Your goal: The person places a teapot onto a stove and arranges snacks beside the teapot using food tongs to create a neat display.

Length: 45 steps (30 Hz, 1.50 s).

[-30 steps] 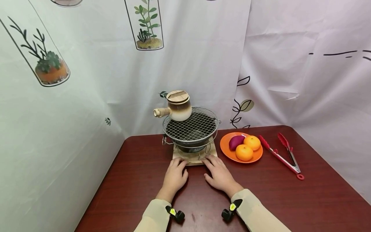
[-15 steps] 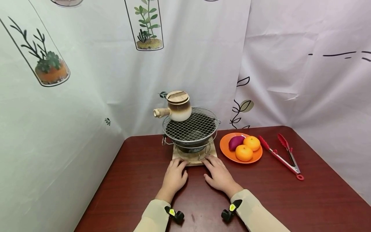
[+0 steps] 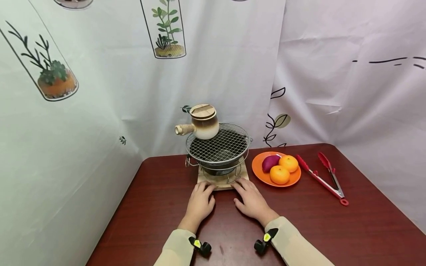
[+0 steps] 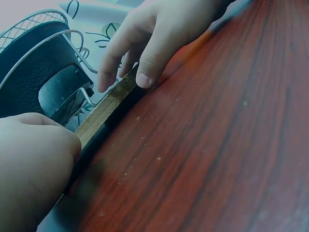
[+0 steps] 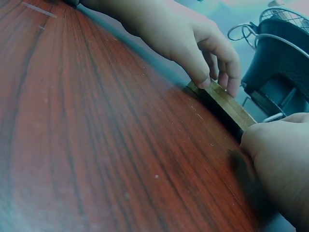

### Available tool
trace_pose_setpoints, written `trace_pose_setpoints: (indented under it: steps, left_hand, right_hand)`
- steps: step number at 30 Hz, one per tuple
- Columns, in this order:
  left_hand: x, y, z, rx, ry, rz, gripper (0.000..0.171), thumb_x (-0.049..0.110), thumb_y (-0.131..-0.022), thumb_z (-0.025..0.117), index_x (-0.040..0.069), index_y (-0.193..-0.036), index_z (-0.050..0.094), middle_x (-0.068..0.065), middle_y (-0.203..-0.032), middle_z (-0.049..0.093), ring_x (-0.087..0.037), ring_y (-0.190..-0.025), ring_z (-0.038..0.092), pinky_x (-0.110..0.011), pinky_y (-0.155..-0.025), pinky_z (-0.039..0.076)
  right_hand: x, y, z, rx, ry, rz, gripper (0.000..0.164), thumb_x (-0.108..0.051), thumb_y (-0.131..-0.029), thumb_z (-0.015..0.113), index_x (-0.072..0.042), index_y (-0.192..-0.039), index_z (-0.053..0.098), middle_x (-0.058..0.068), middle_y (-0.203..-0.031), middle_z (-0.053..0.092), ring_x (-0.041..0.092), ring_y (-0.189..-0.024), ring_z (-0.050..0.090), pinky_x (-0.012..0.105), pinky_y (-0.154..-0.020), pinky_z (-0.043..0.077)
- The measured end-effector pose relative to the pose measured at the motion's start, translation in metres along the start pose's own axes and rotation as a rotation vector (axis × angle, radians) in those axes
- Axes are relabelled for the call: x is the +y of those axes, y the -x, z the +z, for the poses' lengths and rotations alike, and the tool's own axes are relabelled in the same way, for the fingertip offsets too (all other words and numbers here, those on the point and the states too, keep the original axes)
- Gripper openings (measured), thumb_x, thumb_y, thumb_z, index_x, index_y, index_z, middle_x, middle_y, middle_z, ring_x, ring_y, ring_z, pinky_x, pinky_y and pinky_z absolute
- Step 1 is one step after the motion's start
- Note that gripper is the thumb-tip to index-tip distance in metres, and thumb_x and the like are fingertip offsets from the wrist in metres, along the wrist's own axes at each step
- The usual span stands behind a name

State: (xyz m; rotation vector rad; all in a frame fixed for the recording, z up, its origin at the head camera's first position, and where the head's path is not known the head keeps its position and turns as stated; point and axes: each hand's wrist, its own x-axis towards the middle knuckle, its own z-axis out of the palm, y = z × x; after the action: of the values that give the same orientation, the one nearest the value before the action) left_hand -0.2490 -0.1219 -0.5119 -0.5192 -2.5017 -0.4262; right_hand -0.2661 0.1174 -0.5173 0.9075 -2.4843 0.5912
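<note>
A round tabletop grill (image 3: pixel 217 147) with a wire mesh top stands on a square wooden board (image 3: pixel 222 183). On the back left of the mesh sits a lidded clay pot (image 3: pixel 207 130), its side handle pointing left. My left hand (image 3: pixel 200 202) rests its fingertips on the front left corner of the board. At the front right corner, my right hand (image 3: pixel 252 200) touches the board likewise. Both hands have relaxed, slightly bent fingers, with thumbs toward the table in front of the board. The wrist views show the board's front edge (image 4: pixel 102 116) running between the two hands.
Right of the grill, an orange plate (image 3: pixel 263 178) carries a purple sweet potato (image 3: pixel 270 162) and two mandarins (image 3: pixel 279 175). Red-handled tongs (image 3: pixel 324 183) lie spread beside it. Behind the dark red table (image 3: pixel 159 207) hangs a printed white curtain (image 3: pixel 226 66).
</note>
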Motion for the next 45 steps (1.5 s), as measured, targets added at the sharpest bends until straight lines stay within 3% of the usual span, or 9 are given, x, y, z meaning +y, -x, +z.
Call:
trace_pose_setpoints:
  steps: [6,18,24,35,45]
  left_hand:
    - [0.002,0.001,-0.001,-0.018,-0.004,-0.012,0.035,0.010,-0.085,0.068,0.015,-0.120,0.071,-0.010,-0.122,0.060,-0.035,-0.119,0.054,-0.050,-0.099,0.047]
    - [0.001,0.001,0.004,0.037,-0.008,0.022,0.034,0.008,-0.081,0.069,0.014,-0.114,0.073,-0.010,-0.118,0.062,-0.034,-0.113,0.057,-0.049,-0.095,0.048]
    - [0.002,0.001,0.003,0.018,0.003,0.011,0.034,0.008,-0.082,0.069,0.014,-0.115,0.072,-0.010,-0.119,0.062,-0.035,-0.115,0.056,-0.050,-0.097,0.048]
    - [0.001,0.003,0.001,0.016,0.002,-0.001,0.033,0.009,-0.082,0.069,0.015,-0.115,0.072,-0.009,-0.120,0.062,-0.034,-0.115,0.056,-0.049,-0.098,0.047]
    - [0.001,0.003,0.000,0.010,0.014,-0.011,0.035,0.009,-0.082,0.068,0.016,-0.116,0.072,-0.009,-0.121,0.062,-0.034,-0.117,0.055,-0.049,-0.100,0.046]
  right_hand:
    - [0.000,0.000,-0.001,0.017,-0.035,0.014,0.050,-0.022,-0.088,0.072,-0.008,-0.135,0.062,0.016,-0.139,0.055,0.038,-0.130,0.050,0.055,-0.111,0.038]
    - [0.000,0.001,-0.006,0.045,-0.074,0.078,0.047,-0.024,-0.089,0.073,-0.011,-0.132,0.064,0.013,-0.138,0.056,0.036,-0.126,0.054,0.055,-0.109,0.040]
    - [0.001,0.001,-0.009,0.032,-0.081,0.084,0.046,-0.027,-0.091,0.072,-0.013,-0.133,0.063,0.012,-0.138,0.056,0.036,-0.125,0.054,0.055,-0.109,0.040]
    - [0.016,0.010,-0.020,0.099,-0.050,0.056,0.048,-0.023,-0.086,0.076,-0.011,-0.132,0.064,0.016,-0.132,0.058,0.038,-0.120,0.058,0.058,-0.104,0.042]
    - [0.029,0.017,-0.027,0.072,-0.061,0.111,0.049,-0.025,-0.089,0.073,-0.013,-0.135,0.062,0.013,-0.136,0.056,0.036,-0.124,0.055,0.057,-0.107,0.041]
